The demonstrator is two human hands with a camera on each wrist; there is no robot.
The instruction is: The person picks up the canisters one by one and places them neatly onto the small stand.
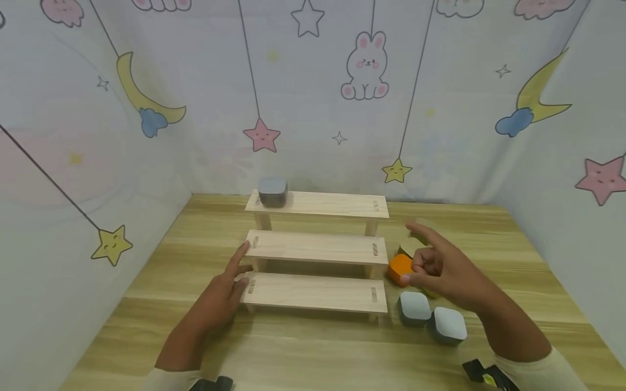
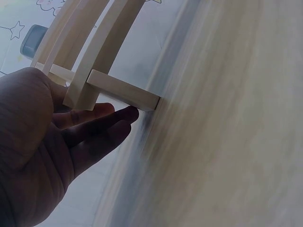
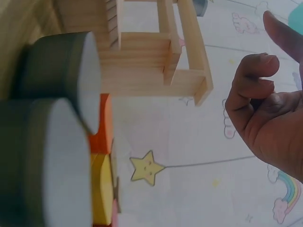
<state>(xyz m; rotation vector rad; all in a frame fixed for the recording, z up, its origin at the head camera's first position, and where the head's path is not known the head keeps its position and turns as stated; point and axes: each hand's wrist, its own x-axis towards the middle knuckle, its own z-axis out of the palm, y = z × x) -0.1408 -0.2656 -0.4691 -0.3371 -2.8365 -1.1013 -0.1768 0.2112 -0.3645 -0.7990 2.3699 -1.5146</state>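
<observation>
A three-tier wooden step shelf (image 1: 313, 247) stands on the wood-grain surface. At its left end is my left hand (image 1: 222, 298), index fingertip at the middle tier and thumb by the lowest one. The left wrist view shows its extended fingers (image 2: 102, 137) beside a shelf leg. My right hand (image 1: 447, 271) hovers over blocks to the right of the shelf, holding nothing. Its index finger points forward while other fingers curl in. Partly covered by it are an orange block (image 1: 399, 270) and a yellowish block (image 1: 409, 246). A grey block (image 1: 273, 191) sits on the top tier's left end.
Two grey blocks with pale tops, one near the shelf (image 1: 414, 308) and one farther right (image 1: 448, 326), lie on the surface (image 1: 313, 353). A printed cloth backdrop (image 1: 313, 98) closes off the back and both sides.
</observation>
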